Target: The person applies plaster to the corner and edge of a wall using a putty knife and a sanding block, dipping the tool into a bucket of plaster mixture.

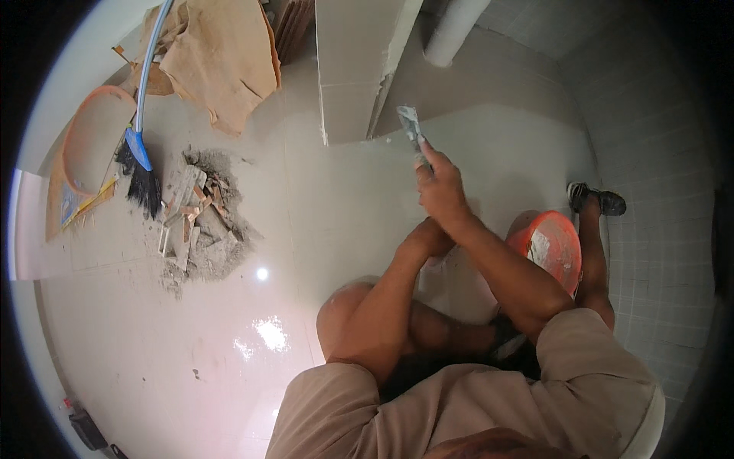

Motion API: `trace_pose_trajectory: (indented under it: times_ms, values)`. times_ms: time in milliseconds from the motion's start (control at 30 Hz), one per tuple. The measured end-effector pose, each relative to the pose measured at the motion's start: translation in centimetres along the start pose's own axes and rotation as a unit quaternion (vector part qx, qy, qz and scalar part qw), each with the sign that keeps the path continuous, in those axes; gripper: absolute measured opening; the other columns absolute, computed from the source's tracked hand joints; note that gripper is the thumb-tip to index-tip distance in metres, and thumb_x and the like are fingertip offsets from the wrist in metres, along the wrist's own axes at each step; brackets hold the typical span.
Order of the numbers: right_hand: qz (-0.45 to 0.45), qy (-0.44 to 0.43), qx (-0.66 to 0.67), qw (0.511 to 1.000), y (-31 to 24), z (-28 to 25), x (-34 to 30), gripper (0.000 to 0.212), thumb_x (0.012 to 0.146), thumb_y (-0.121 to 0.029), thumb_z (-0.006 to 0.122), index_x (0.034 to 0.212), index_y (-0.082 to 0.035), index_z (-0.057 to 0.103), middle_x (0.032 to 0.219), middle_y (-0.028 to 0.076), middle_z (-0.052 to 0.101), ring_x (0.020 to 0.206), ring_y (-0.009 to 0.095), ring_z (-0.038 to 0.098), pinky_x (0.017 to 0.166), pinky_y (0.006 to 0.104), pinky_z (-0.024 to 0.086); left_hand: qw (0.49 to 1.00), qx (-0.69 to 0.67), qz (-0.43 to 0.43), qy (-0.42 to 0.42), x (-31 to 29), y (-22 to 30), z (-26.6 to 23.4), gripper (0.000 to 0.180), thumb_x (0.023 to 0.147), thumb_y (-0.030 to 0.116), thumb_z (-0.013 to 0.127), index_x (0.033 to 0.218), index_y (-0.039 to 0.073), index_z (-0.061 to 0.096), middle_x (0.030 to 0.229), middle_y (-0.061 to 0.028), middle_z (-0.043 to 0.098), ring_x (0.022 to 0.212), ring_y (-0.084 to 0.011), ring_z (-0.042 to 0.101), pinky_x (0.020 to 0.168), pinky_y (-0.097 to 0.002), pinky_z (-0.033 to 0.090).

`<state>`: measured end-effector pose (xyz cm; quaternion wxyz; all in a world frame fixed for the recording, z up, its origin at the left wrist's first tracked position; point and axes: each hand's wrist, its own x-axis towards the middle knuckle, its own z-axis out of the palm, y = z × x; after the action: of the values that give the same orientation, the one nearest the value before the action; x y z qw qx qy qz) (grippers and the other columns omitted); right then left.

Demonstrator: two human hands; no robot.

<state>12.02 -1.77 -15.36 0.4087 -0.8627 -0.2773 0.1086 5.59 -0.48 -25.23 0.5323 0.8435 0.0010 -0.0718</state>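
My right hand is closed round the handle of a putty knife, and its blade is smeared with whitish paste. The blade points away from me, just right of the rough, pasted edge of a tiled partition. My left hand sits below my right wrist, with its fingers mostly hidden behind the right forearm. Right of my right forearm, an orange bucket leans with its mouth towards the right, and pale paste shows inside it.
On the left lies a heap of rubble with broken tile pieces. Beside it stand a broom and an orange hoop-like rim. Torn brown cardboard lies far left. A white pipe rises behind the partition; a tiled wall runs along the right.
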Motion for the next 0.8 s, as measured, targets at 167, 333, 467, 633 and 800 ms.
trace_pose_trajectory:
  times_ms: [167,333,467,633,800]
  values:
    - [-0.035,-0.044,-0.215,0.975,-1.3,-2.3,1.3,0.037,0.098,-0.012,0.053,0.13,0.0,0.066,0.104,0.027,0.068,0.098,0.046,0.068,0.089,0.053,0.054,0.984,-0.006,-0.148,-0.097,-0.7,1.9,-2.7,0.032,0.094,0.022,0.06,0.121,0.007,0.07,0.123,-0.0201,0.072,0.111,-0.0372,0.069,0.096,-0.0467,0.054]
    - [-0.055,-0.146,-0.338,0.928,3.5,-2.1,5.7,0.034,0.096,-0.011,0.052,0.123,0.002,0.067,0.104,0.028,0.068,0.102,0.045,0.067,0.09,0.0523,0.054,0.982,-0.045,-0.148,-0.112,-0.7,2.6,-3.1,0.032,0.093,0.019,0.058,0.12,0.007,0.071,0.12,-0.0213,0.072,0.11,-0.0369,0.069,0.096,-0.0455,0.054]
    - [-0.101,-0.194,-0.335,0.916,5.5,-1.3,7.6,0.029,0.094,-0.011,0.055,0.116,0.002,0.069,0.104,0.029,0.069,0.096,0.047,0.067,0.087,0.0528,0.054,0.986,-0.037,-0.131,-0.095,-0.3,2.1,-2.4,0.033,0.092,0.02,0.059,0.12,0.008,0.071,0.118,-0.0213,0.073,0.11,-0.0371,0.069,0.097,-0.0452,0.054]
    - [0.069,-0.304,-0.273,0.91,0.7,-4.2,6.4,0.036,0.095,-0.012,0.055,0.127,-0.001,0.068,0.089,0.023,0.068,0.076,0.034,0.067,0.077,0.0444,0.056,0.984,-0.043,-0.146,-0.095,-0.2,0.8,-2.0,0.033,0.091,0.022,0.061,0.119,0.01,0.072,0.117,-0.0227,0.072,0.11,-0.0388,0.069,0.096,-0.0459,0.054]
    - [0.111,-0.171,0.035,0.978,-3.0,-9.9,3.8,0.051,0.097,-0.007,0.058,0.147,-0.014,0.06,0.082,0.014,0.059,0.065,0.018,0.054,0.065,0.0339,0.051,0.988,-0.05,-0.121,-0.081,-0.4,1.1,-2.1,0.033,0.09,0.018,0.058,0.118,0.011,0.073,0.117,-0.0218,0.073,0.109,-0.0386,0.07,0.095,-0.0464,0.055]
